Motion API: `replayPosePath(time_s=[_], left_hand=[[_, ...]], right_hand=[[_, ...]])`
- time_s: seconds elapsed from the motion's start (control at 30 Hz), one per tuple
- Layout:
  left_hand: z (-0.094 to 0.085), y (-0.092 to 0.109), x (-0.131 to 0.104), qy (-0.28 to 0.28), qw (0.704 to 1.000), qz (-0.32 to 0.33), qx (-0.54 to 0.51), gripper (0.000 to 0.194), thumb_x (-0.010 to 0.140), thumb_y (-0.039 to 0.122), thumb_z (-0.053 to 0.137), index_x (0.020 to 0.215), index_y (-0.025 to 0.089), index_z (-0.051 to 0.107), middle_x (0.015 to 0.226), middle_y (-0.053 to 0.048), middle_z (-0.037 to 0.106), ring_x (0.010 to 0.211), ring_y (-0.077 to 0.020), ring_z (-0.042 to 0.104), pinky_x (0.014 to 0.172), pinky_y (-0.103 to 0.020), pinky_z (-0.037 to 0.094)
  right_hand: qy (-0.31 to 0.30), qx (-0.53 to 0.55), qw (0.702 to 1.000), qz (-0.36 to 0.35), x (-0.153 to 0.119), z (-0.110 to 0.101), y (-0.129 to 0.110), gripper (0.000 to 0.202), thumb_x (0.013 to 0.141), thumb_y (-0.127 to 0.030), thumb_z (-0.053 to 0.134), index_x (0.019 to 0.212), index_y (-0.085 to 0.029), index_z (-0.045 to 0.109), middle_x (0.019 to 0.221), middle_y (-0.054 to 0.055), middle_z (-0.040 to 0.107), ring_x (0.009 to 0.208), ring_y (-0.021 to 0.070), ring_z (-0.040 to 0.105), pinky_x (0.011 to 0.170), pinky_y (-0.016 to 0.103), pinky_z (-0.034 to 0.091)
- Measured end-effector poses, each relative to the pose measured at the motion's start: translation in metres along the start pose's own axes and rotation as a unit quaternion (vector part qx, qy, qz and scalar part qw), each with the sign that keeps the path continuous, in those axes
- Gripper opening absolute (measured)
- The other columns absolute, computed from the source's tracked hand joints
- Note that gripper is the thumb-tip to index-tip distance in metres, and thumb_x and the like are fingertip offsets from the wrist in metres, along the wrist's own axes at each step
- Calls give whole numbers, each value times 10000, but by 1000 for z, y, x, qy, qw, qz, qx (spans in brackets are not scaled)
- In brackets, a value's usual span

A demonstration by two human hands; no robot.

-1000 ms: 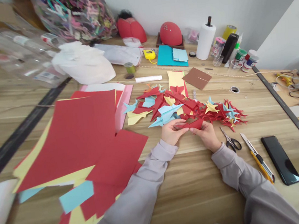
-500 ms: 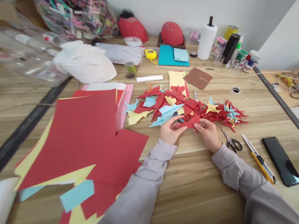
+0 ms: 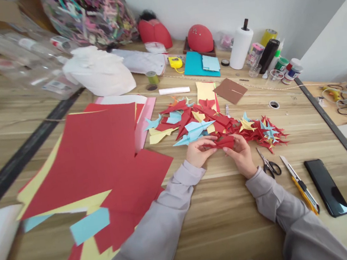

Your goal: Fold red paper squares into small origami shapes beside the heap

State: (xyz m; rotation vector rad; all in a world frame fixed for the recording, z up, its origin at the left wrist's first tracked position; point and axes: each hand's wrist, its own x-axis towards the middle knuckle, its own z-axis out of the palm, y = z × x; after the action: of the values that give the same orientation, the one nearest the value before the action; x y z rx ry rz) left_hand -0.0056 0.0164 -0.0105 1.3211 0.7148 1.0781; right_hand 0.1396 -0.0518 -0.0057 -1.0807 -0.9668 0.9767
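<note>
A small folded piece of red paper (image 3: 225,142) is held between my two hands, just in front of a heap of folded paper. My left hand (image 3: 199,152) pinches its left end between thumb and fingers. On the right end, the thumb and fingers of my right hand (image 3: 240,155) are closed too. Behind them lies the heap of red folded pieces (image 3: 187,117), with a light blue folded piece (image 3: 196,131) on top. More folded pieces in red, blue and yellow (image 3: 267,130) are piled to the right. Exact folds in the held paper are partly hidden by my fingers.
Large red paper sheets (image 3: 99,152) spread across the left. Scissors (image 3: 271,166), a yellow box cutter (image 3: 300,185) and a black phone (image 3: 327,186) lie at right. Farther back are a yellow tape measure (image 3: 175,62), brown paper (image 3: 230,91) and a white roll (image 3: 241,48).
The held red paper has turned slightly and now appears narrower and flatter. My right fingers have shifted up behind it, with the thumb in front. My left hand stays almost in place.
</note>
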Motion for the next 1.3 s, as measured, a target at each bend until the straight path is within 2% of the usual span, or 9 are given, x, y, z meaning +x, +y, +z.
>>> replayPosePath(time_s=[0.17,0.37,0.53,0.63,0.7,0.83,1.07,1.17,1.3], left_hand=[[-1,-4,1,-3,1000,0,-1,135,553,183,767,656,138,693,992,-141,677,964,-248,619,813,-372,503],[-1,-6,1,-14,1000,-6,2,122,559,205,766,631,138,693,1006,-147,671,952,-249,625,811,-370,508],[-1,-6,1,-17,1000,-8,5,116,558,211,767,617,143,693,1015,-147,670,943,-250,627,776,-368,518],[-1,-4,0,-18,1000,-11,12,95,572,204,755,620,147,697,1017,-144,671,942,-250,626,791,-377,512],[-1,-2,0,-19,1000,-10,16,72,587,198,742,619,151,699,1019,-140,672,945,-248,626,809,-378,505],[-1,-1,-1,-55,998,-21,4,88,589,201,741,650,146,709,906,-116,695,858,-222,645,758,-339,520],[2,1,-4,-74,984,-125,-100,288,550,272,795,767,118,683,657,-48,690,563,-179,652,551,-303,545],[3,3,-4,-67,984,-136,-96,310,546,290,805,763,114,671,602,-36,680,520,-172,643,531,-300,550],[5,6,-4,-72,984,-136,-85,321,567,337,794,753,112,660,560,-29,670,486,-154,627,509,-276,542]], right_hand=[[13,-44,998,-46,0,-2,0,498,693,-298,725,1130,-270,486,1120,63,573,918,185,614,798,336,524],[-12,-110,989,-102,0,-4,4,400,727,-282,697,1097,-253,549,1113,74,560,1023,215,575,909,383,480],[-3,-174,978,-111,-3,-5,2,508,746,-288,675,1220,-269,495,1190,102,514,1113,235,520,841,365,519],[-19,-231,962,-143,-5,-5,-3,349,751,-264,668,1092,-273,595,1152,91,524,1132,231,498,799,344,530],[-33,-256,955,-149,-5,-4,-6,212,759,-253,657,971,-262,650,1077,81,565,1063,217,537,787,342,525],[-45,-246,961,-120,-4,-2,-6,79,741,-264,679,809,-223,681,867,51,659,835,183,611,778,345,505],[2,-133,991,5,-3,-1,-9,191,690,-353,713,648,-176,657,606,4,643,562,132,556,574,274,473],[2,-109,994,27,-2,-1,-11,192,677,-353,724,683,-174,655,606,-4,628,531,115,525,531,255,455],[-45,-95,994,33,-1,0,-13,181,692,-348,714,741,-178,674,721,23,668,603,129,565,561,258,473]])
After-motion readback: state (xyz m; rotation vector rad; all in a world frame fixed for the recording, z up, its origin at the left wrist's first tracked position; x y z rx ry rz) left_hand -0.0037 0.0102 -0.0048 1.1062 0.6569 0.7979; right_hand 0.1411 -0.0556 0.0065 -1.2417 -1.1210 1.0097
